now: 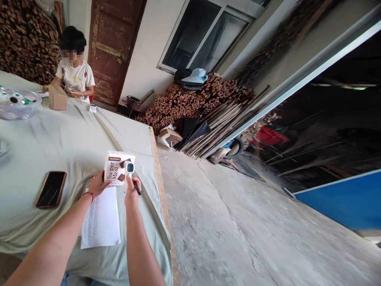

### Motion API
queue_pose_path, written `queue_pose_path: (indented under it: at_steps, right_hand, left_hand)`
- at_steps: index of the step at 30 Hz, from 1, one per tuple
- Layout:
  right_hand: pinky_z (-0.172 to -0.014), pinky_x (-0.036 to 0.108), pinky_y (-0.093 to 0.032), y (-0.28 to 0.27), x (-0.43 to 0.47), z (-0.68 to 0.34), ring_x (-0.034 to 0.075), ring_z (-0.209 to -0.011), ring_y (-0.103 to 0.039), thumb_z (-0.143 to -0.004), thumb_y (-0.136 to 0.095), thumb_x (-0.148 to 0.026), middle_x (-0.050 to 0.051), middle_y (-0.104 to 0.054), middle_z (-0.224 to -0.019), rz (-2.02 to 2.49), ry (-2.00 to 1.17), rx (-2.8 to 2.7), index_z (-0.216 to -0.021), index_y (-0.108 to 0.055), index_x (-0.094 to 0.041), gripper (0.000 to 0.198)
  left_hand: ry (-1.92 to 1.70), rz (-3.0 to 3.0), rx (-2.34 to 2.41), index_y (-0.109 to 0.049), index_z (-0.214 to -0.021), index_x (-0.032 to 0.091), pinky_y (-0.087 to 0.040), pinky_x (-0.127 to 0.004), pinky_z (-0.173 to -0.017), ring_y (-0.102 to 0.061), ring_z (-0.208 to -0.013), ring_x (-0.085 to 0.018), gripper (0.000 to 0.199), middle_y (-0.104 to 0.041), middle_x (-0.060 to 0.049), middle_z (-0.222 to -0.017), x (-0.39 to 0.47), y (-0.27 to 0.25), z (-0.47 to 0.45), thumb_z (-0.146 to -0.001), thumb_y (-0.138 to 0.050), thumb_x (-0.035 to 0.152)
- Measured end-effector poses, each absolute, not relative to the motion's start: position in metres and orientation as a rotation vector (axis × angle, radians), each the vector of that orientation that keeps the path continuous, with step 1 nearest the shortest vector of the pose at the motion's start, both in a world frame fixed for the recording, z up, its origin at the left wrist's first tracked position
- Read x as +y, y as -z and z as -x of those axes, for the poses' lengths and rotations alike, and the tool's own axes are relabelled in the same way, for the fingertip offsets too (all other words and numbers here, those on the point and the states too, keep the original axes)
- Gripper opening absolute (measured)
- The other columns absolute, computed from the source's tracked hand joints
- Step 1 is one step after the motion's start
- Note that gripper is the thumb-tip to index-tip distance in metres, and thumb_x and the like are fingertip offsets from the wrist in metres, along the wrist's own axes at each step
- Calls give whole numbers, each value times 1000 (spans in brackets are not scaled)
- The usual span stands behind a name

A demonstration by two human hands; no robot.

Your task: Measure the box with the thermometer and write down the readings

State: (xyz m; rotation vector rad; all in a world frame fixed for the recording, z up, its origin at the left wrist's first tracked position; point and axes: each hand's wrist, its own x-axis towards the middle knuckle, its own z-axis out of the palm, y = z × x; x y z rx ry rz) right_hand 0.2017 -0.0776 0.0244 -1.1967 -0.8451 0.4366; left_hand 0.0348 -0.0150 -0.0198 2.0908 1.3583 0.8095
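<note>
My left hand is closed on the lower left edge of a white box printed "Su-per Meal". In my right hand is a white handheld device with a small blue-rimmed screen, which looks like an infrared thermometer. Its head overlaps the box's right side in this view. A black pen-like stick pokes out from the same hand. Below the box lies a printed white paper on the cloth. A dark phone in a brown case rests left of my left hand.
A pale green cloth covers the table, whose right edge borders the concrete floor. Across it sits another person behind a cardboard box. A clear plastic basin holds several packages. Stacked firewood lines the wall.
</note>
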Motion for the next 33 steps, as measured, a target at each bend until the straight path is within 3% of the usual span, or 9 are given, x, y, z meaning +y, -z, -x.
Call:
queue_pose_path:
  at_steps: [4,6,9,16,21,23,28,33]
  right_hand:
    - [-57,28,-46,-19,-105,-198,13,-54,-55,-70,-79,-67,-8,-56,-62,1230,-464,-672,-80,-49,-24,54]
    - [-60,31,-50,-9,-130,-196,16,-63,-63,-69,-81,-65,-1,-68,-77,1238,-459,-729,-82,-52,-23,53]
    - [-63,35,-53,17,-170,-195,22,-72,-68,-76,-77,-63,9,-77,-96,1350,-394,-940,-84,-57,-22,46]
    - [-66,37,-50,46,-213,-199,27,-73,-67,-93,-51,-71,8,-73,-80,1664,-49,-1295,-95,-69,-22,52]
    - [-82,42,-52,17,-226,-201,29,-95,-68,-100,-43,-60,14,-73,-106,1674,-131,-1265,-119,-70,-21,52]
    - [-81,39,-53,9,-234,-195,26,-94,-68,-100,-41,-54,12,-72,-106,1605,-304,-1158,-118,-71,-20,49]
    - [-64,30,-49,12,-253,-161,18,-68,-61,-84,-60,-43,3,-69,-80,1457,-685,-1016,-91,-73,-20,28]
    - [-54,25,-41,33,-270,-130,12,-54,-49,-83,-59,-39,-3,-59,-66,1436,-795,-1024,-86,-65,-21,20]
  left_hand:
    - [-808,-2094,1422,-46,-144,19,-44,-50,-112,-58,-132,-33,61,-63,-16,-142,-17,20,-36,-89,-63,39]
    - [-821,-2108,1421,-44,-146,22,-42,-49,-115,-56,-136,-32,64,-62,-14,-145,-19,20,-37,-86,-64,32]
    - [-817,-2116,1414,-44,-145,22,-41,-47,-116,-54,-138,-31,63,-61,-15,-146,-20,18,-37,-86,-64,31]
    - [-730,-2156,1459,-48,-140,21,-42,-48,-115,-56,-134,-33,66,-63,-15,-140,-26,1,-36,-79,-69,31]
    - [-644,-2269,1416,-47,-144,16,-36,-54,-120,-48,-142,-36,67,-55,-20,-150,-74,-1,-1,-82,-66,29]
    - [-614,-2335,1325,-53,-138,20,-33,-55,-122,-48,-142,-34,57,-58,-16,-146,-105,3,21,-83,-66,30]
    - [-548,-2381,1292,-61,-130,22,-34,-56,-122,-47,-140,-34,48,-56,-14,-147,-181,10,60,-83,-68,33]
    - [-580,-2362,1364,-62,-128,21,-33,-58,-123,-46,-141,-37,47,-52,-16,-150,-226,7,58,-83,-68,30]
